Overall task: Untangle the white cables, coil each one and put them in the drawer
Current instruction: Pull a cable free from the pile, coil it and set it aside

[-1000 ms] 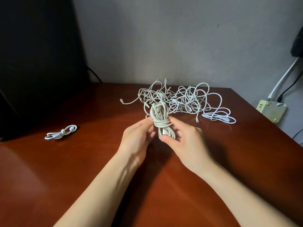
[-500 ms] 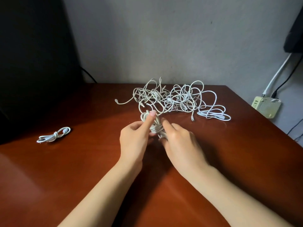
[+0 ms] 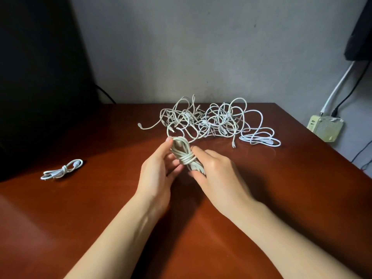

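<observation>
Reaching in over the near edge of the table [image 3: 100, 208], both forearms are converging on its middle, where the two hands are meeting around a bundle [image 3: 186, 156] of off-white cable. The left hand [image 3: 159, 174] is turning its palm toward the bundle, forefinger stretching up to touch the top loop while the lower fingers are curling in against the coil's side. The right hand [image 3: 217, 174] is wrapping its fingers round the lower half from the other side, forefinger lying just beside the turns binding the bundle at its waist. The bundle is tilting a little; whether it is touching the wood I cannot tell.

Behind the hands, toward the far edge, a loose tangle [image 3: 211, 121] of white cables is sprawling across the table, one plug end trailing out to the left and a flatter run of loops lying toward the right edge. Well apart, near the left edge, a small coiled cable [image 3: 61, 171] is lying alone, tied at its middle.

The glossy reddish-brown table is butting against a grey wall [image 3: 201, 47]. Something big and dark [image 3: 40, 77] is filling the far left corner. Off the right edge, a pale green plug block [image 3: 325, 127] is sitting against the wall, a white cord [image 3: 338, 85] and a black cord [image 3: 350, 93] running up from it.
</observation>
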`<state>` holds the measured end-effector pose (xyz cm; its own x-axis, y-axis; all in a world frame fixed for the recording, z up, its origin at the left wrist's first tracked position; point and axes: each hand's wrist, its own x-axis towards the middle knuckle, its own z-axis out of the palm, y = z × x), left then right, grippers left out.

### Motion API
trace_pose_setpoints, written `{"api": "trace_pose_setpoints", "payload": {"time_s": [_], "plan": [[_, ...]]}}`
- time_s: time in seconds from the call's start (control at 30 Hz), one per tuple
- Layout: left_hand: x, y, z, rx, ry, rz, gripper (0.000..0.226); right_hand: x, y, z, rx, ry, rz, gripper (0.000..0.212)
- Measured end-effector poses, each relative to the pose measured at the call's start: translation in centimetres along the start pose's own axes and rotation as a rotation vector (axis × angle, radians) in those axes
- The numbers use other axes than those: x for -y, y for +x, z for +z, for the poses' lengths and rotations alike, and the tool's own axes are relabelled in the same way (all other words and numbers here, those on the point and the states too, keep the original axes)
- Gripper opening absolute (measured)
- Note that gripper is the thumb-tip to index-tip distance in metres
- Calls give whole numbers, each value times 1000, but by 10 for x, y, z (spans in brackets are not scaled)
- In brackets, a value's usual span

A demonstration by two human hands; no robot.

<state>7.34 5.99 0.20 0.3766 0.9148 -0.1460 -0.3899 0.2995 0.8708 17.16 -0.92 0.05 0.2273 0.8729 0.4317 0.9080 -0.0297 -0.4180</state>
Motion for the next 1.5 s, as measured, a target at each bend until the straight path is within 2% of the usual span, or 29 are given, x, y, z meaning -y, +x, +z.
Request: {"api": "trace_pose_setpoints", "payload": {"time_s": [0.17,0.27,0.37,0.47,0.6,0.77,0.9,1.0,1.27,1.5], "plan": [[1,0,0,61,92,170,26,-1,1,-3,-37,12,1,34],[0,3,-1,20,81,129,22,0,-1,-3,-18,-42,-30,40],[2,7,-2,-56,38,107,31,3,-4,0,-26,-208,-96,47],[3,7,-2,-73,19,127,30,2,-4,3,-131,-251,-120,54],[3,5,-3,3,-28,87,21,1,-7,1,-108,-203,-133,50],[2,4,-2,50,-62,-25,27,2,-7,1,-101,-35,-120,42],[3,4,0,171,-129,-99,31,-1,-6,4,-126,71,-128,30],[7,6,0,202,-190,-125,30,1,-6,8,-173,230,-96,43],[18,3,6,212,-178,-45,21,-8,-2,2,-357,-6,-76,40],[22,-1,9,162,-151,-46,22,-11,-1,11,-382,-7,-58,36]]}}
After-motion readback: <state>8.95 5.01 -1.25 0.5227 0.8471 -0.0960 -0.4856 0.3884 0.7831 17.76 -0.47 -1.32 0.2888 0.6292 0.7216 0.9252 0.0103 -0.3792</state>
